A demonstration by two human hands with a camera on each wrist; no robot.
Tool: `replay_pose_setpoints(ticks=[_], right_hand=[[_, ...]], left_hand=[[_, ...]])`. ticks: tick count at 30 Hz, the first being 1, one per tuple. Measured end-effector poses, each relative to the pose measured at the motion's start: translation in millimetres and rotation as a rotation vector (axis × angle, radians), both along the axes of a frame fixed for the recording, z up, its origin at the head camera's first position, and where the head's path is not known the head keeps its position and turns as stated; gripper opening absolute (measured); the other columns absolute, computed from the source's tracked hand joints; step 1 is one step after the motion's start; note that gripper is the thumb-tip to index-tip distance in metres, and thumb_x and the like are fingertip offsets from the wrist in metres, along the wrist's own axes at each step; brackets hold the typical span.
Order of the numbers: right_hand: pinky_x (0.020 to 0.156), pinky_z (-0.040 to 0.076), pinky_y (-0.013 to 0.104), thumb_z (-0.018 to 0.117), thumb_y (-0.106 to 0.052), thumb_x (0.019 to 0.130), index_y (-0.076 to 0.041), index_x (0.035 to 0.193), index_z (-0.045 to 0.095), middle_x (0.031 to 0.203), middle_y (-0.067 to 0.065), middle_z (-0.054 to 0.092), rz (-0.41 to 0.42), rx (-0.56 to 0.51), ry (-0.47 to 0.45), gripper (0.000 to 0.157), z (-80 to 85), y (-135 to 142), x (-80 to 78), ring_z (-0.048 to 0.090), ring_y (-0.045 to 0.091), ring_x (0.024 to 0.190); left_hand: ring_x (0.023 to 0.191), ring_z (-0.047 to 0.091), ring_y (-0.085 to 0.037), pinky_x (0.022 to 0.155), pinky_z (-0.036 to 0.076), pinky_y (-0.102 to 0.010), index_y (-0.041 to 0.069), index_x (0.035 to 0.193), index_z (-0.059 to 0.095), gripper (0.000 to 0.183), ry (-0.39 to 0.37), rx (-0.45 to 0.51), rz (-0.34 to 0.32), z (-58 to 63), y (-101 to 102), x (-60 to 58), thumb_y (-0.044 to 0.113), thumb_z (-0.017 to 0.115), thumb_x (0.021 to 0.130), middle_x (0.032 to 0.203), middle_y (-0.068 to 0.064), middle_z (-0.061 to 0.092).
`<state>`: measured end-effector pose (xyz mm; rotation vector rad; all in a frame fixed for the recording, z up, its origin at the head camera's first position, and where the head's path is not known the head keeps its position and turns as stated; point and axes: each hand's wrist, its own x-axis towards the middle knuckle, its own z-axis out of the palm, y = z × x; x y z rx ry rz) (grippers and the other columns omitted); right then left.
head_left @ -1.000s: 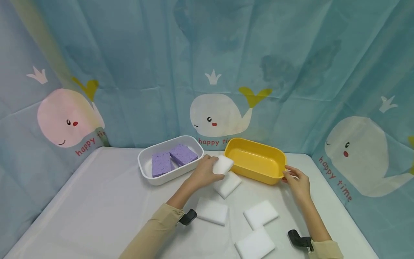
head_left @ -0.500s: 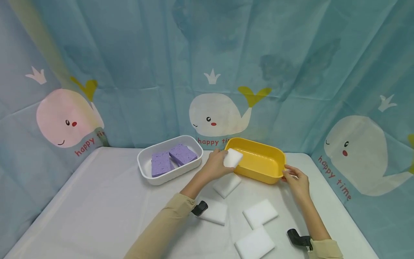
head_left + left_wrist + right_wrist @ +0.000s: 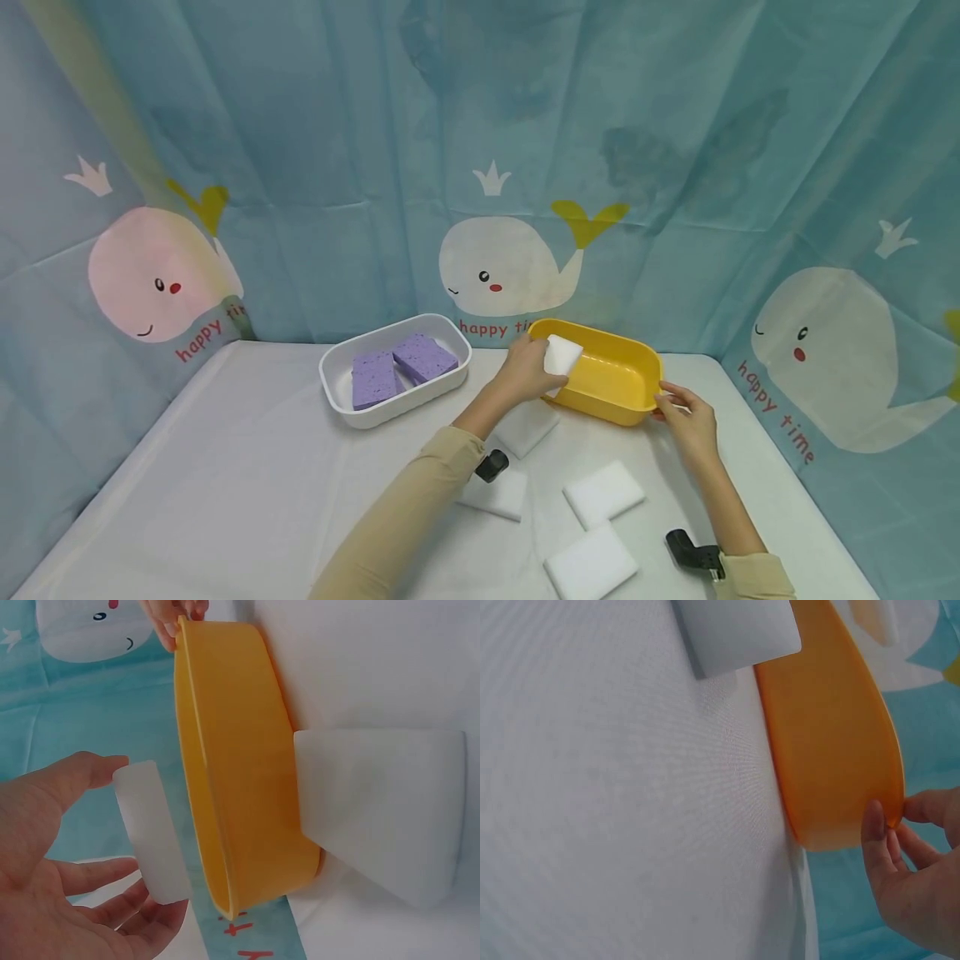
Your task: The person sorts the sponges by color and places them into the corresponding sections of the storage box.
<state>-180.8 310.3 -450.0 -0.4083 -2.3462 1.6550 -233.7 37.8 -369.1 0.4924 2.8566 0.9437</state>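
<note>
My left hand pinches a white sponge by its edges, just above the left end of a yellow tub. In the left wrist view the thumb and fingers grip that sponge on opposite edges, beside the tub's rim. At the tub's right end my right hand holds the rim. The right wrist view has the thumb and fingertips of this hand pinching the corner of the tub. Inside the tub, the visible floor is bare.
A white tub with two purple sponges stands at the left. Several white sponges lie on the white tablecloth in front, among them one near the yellow tub, one at right and one nearest. A whale-print curtain hangs behind.
My left hand has carried the white sponge rightward, from between the two tubs to above the yellow tub's left end. The right hand has stayed on the tub's rim.
</note>
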Motion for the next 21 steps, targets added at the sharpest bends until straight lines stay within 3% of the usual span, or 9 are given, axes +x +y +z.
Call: replay_pose_setpoints(ticks=[6,13,21], right_hand=[[0.074,0.060,0.015,0.059,-0.005,0.106,0.014,0.142,0.055,0.098,0.002,0.059,0.002,-0.028,0.032,0.040,1.2,-1.5,-0.2,0.065,-0.004,0.071],[0.076,0.061,0.016,0.059,-0.005,0.107,0.013,0.142,0.055,0.098,0.000,0.058,-0.002,-0.025,0.039,0.040,1.9,-1.0,-0.8,0.065,-0.004,0.071],[0.074,0.059,0.014,0.059,-0.006,0.107,0.012,0.142,0.056,0.098,0.001,0.059,-0.010,-0.024,0.026,0.040,0.9,-0.5,-1.5,0.065,-0.003,0.070]], left_hand=[[0.132,0.051,-0.031,0.107,0.053,-0.041,-0.001,0.150,0.052,0.068,-0.006,-0.024,0.019,-1.8,9.7,-14.7,0.034,0.078,0.097,0.151,-0.020,0.047],[0.123,0.053,-0.029,0.105,0.053,-0.039,-0.002,0.136,0.058,0.057,-0.024,-0.034,0.048,-5.3,18.9,-33.5,0.035,0.078,0.097,0.141,-0.018,0.052],[0.126,0.051,-0.034,0.103,0.053,-0.040,-0.003,0.131,0.060,0.054,-0.031,-0.050,0.072,-8.9,28.6,-41.7,0.036,0.077,0.098,0.142,-0.021,0.051]])
